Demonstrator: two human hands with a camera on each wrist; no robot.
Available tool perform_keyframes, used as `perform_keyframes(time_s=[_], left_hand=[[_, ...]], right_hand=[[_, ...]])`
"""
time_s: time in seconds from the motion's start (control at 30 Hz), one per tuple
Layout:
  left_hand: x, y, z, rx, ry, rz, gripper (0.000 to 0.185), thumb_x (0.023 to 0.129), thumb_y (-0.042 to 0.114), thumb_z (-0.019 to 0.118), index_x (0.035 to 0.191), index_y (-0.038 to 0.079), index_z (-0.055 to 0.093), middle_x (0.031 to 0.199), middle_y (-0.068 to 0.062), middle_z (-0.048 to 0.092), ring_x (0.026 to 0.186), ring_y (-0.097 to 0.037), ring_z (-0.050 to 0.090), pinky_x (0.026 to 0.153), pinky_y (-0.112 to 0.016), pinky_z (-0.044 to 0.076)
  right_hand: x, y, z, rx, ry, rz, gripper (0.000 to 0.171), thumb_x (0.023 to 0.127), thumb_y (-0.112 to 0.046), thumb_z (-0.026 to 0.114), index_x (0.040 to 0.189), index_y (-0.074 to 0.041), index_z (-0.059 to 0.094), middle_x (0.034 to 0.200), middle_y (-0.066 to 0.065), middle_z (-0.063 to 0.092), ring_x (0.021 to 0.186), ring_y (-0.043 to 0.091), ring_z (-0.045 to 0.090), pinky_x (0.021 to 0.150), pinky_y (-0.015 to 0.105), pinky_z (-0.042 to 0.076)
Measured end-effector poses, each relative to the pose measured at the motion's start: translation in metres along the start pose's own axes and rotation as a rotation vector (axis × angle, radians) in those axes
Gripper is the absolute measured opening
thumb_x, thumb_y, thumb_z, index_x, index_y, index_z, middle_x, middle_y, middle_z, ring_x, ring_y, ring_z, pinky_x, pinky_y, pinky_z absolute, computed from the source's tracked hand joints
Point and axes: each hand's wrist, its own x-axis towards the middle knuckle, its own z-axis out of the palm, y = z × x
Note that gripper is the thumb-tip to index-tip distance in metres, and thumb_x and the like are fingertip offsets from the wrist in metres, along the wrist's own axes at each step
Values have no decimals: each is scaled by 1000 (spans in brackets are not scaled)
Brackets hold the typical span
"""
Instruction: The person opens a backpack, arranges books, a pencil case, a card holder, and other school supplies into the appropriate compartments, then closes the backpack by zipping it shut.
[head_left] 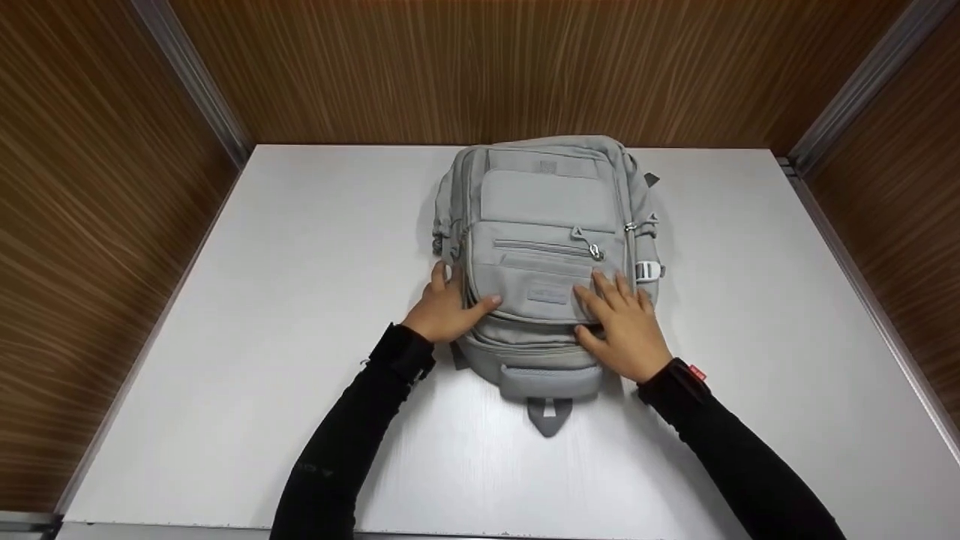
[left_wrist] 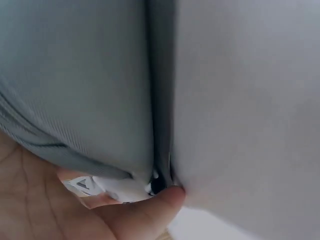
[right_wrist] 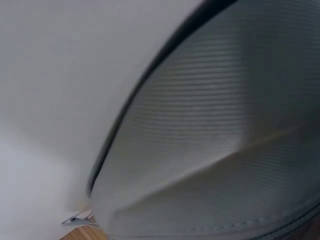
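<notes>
Head view: a grey backpack [head_left: 544, 247] lies flat on the white worktop [head_left: 750, 315], a little above the centre of the frame, front pockets facing up and its carry handle [head_left: 550, 379] pointing toward the bottom edge. The left hand [head_left: 448, 306] sits at the pack's lower-left side, just left of centre, fingers straight against the side panel and the thumb laid over onto the front pocket; nothing is pinched. The right hand [head_left: 624, 324] lies flat on the lower-right part of the front, fingers spread and relaxed, palm down on the fabric. Both arms come up from the bottom of the frame in black sleeves [head_left: 352, 442]. A zip pull [head_left: 596, 251] hangs at the right end of the small pocket zip, just above the right hand's fingertips, and a white buckle [head_left: 646, 271] shows at the pack's right edge. Brown wood panels [head_left: 480, 67] wall in the worktop at the top and both sides.

In the left wrist view, grey fabric fills the upper left, with the palm and thumb at the lower left, the thumb tip touching the worktop. The right wrist view is blurred: ribbed grey fabric at the right, white worktop at the left.
</notes>
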Motion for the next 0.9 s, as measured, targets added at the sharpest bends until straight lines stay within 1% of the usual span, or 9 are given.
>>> perform_keyframes(time_s=[0.1, 0.2, 0.4, 0.5, 0.63, 0.7, 0.8, 0.87, 0.9], left_hand=[[-5, 5, 4, 79, -11, -20, 105, 82, 85, 35, 159, 19, 7, 163, -21, -4, 141, -50, 29, 101, -54, 46], [-10, 11, 9, 166, -8, -4, 109, 81, 86, 35, 158, 15, 9, 162, -24, 2, 136, -51, 36, 97, -54, 49], [-20, 25, 25, 323, 68, 77, 110, 83, 83, 35, 154, 0, 22, 156, -31, 19, 119, -48, 53, 85, -49, 55], [-24, 32, 32, 356, 108, 115, 108, 84, 82, 36, 150, -4, 31, 148, -31, 31, 108, -43, 58, 75, -46, 56], [-29, 39, 38, 360, 112, 154, 106, 85, 81, 38, 148, -5, 35, 138, -28, 40, 99, -39, 61, 68, -43, 55], [-30, 39, 35, 362, 84, 168, 104, 86, 80, 37, 149, -3, 35, 138, -27, 41, 98, -38, 62, 68, -43, 56], [-30, 38, 19, 356, 59, 172, 93, 91, 74, 35, 147, 0, 40, 140, -27, 45, 104, -40, 62, 75, -46, 56], [-27, 35, 5, 346, 105, 180, 79, 96, 62, 38, 142, -1, 47, 137, -26, 51, 106, -40, 63, 78, -48, 57], [-24, 33, -1, 334, 150, 186, 69, 98, 54, 40, 137, -2, 51, 132, -26, 55, 106, -39, 63, 78, -49, 57]], right_hand=[[3, 9, -4, -10, -6, 11, 58, 91, -38, 62, 145, -20, 49, 158, 15, 33, 146, 50, 17, 113, 74, 3], [5, 19, -7, -13, -2, 19, 56, 92, -35, 63, 144, -21, 50, 158, 14, 33, 146, 52, 17, 113, 74, 1], [10, 37, -14, -14, 4, 33, 52, 92, -24, 64, 142, -20, 52, 156, 16, 36, 142, 55, 23, 115, 70, 9], [13, 44, -17, -14, -2, 51, 52, 91, -19, 63, 142, -19, 52, 155, 17, 37, 141, 55, 25, 115, 70, 12], [16, 53, -19, -16, -1, 76, 52, 91, -13, 61, 142, -18, 52, 154, 18, 38, 140, 54, 29, 114, 69, 17], [15, 55, -19, -9, 10, 79, 52, 92, -11, 60, 143, -17, 51, 154, 19, 38, 137, 54, 33, 114, 67, 20], [13, 55, -18, 12, 26, 68, 56, 90, -7, 58, 144, -16, 49, 153, 22, 38, 135, 56, 35, 115, 64, 21], [10, 49, -18, 28, 38, 56, 59, 88, -8, 58, 146, -15, 47, 154, 23, 37, 136, 57, 33, 115, 64, 21], [8, 44, -19, 36, 44, 49, 61, 87, -9, 58, 146, -16, 46, 154, 24, 36, 137, 58, 31, 115, 65, 20]])
